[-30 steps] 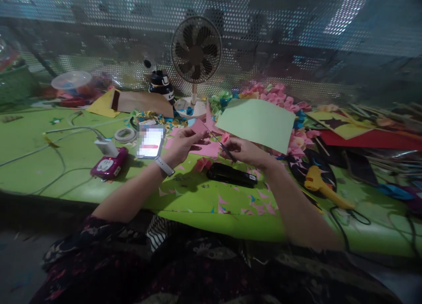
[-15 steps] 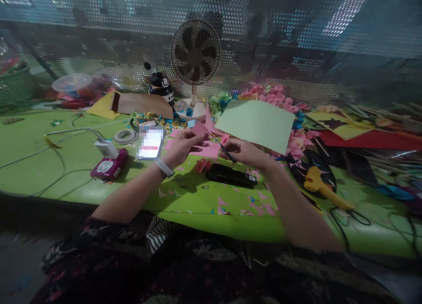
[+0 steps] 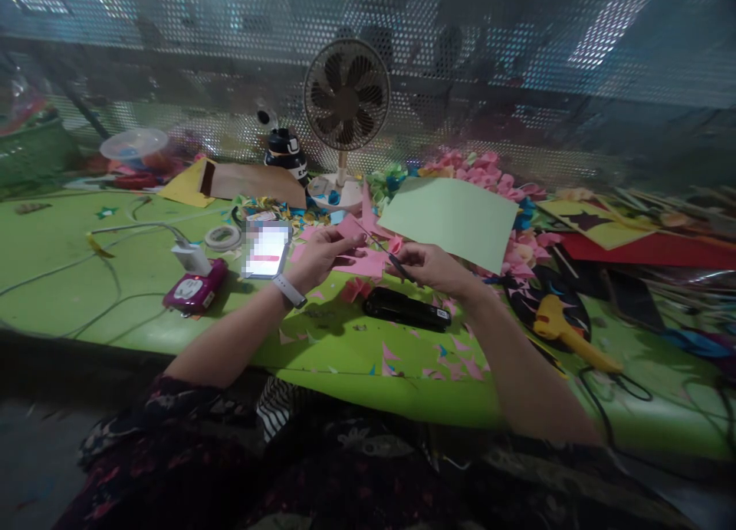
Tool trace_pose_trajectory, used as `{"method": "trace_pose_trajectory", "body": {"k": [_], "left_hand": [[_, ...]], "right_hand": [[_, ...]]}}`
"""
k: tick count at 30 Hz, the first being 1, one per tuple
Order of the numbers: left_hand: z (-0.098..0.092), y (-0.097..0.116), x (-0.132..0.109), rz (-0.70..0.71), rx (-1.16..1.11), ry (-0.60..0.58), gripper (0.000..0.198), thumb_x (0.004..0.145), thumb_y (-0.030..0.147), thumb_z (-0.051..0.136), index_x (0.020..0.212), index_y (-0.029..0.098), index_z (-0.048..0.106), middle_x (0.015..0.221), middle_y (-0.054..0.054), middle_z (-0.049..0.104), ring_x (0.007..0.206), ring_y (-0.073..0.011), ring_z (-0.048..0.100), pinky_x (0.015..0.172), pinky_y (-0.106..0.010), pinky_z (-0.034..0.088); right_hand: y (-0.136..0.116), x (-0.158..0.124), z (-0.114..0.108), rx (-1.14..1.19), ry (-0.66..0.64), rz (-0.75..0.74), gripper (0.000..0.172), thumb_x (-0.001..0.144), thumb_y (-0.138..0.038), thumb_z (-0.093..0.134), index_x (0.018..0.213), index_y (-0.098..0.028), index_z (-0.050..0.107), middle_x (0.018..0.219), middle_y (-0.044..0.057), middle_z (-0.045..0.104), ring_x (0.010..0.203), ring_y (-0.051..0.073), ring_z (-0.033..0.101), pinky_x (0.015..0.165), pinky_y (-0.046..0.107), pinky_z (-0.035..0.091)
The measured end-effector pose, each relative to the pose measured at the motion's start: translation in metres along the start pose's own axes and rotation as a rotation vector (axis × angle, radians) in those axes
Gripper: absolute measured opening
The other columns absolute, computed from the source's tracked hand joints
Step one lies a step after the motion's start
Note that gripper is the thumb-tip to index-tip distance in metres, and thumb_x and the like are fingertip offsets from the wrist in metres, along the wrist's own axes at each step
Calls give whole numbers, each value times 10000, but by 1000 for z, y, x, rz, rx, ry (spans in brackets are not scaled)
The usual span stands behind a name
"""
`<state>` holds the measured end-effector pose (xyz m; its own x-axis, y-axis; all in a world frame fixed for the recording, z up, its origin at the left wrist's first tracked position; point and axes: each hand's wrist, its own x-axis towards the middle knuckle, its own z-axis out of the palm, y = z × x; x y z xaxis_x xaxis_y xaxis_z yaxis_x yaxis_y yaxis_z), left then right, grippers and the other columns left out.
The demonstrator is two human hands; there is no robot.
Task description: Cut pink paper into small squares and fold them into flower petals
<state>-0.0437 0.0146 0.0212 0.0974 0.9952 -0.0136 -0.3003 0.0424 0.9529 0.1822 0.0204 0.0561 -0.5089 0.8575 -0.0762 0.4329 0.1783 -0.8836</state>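
My left hand (image 3: 326, 252), with a pale watch on its wrist, pinches a small piece of pink paper (image 3: 348, 226). Across from it, my right hand (image 3: 424, 266) is closed on the dark handles of scissors (image 3: 399, 266), whose thin blades point up and left to the paper. More pink paper (image 3: 371, 263) lies on the green table beneath the hands. Below them rest a black stapler (image 3: 407, 309) and a folded pink paper piece (image 3: 356, 289).
Left of my hands are a lit phone (image 3: 267, 249), a tape roll (image 3: 223, 238) and a purple device (image 3: 194, 288) with cables. A fan (image 3: 346, 97) stands behind. Rightward lie a green sheet (image 3: 451, 217) and a yellow glue gun (image 3: 566, 334).
The view has shifted slightly, so everything sits a little lower and to the right. The pink paper in my left hand is tilted a little differently; both hands keep their hold.
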Motion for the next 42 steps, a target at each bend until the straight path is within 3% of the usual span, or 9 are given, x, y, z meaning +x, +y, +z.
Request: {"method": "trace_pose_trajectory", "body": {"k": [7,11,17,42], "left_hand": [[-5,0,3,4,-65,-11,377,652,406,903,820,140,695,763,-43,744,683,-165,737,612,-241,578],[-9,-2,6,67,-82,24,398,648,434,907,830,151,694,721,6,695,627,-108,680,630,-240,591],[-13,-7,8,130,8,-47,450,657,524,883,791,142,686,735,-2,674,671,-102,660,643,-235,596],[-6,-6,4,138,40,-96,468,650,550,871,742,146,655,690,20,614,636,-84,598,643,-240,587]], "right_hand": [[-1,-1,-1,-18,29,27,526,639,-634,830,767,-162,637,731,8,600,654,121,475,597,297,335],[-1,-1,-1,-14,20,42,546,623,-660,825,742,-163,631,689,-6,575,624,110,449,584,294,316],[-2,-1,0,-8,4,49,536,643,-647,824,788,-161,651,728,8,606,636,116,466,585,294,328],[4,1,0,-74,-5,1,508,690,-661,783,759,-173,659,698,4,590,633,126,466,601,299,346]]}}
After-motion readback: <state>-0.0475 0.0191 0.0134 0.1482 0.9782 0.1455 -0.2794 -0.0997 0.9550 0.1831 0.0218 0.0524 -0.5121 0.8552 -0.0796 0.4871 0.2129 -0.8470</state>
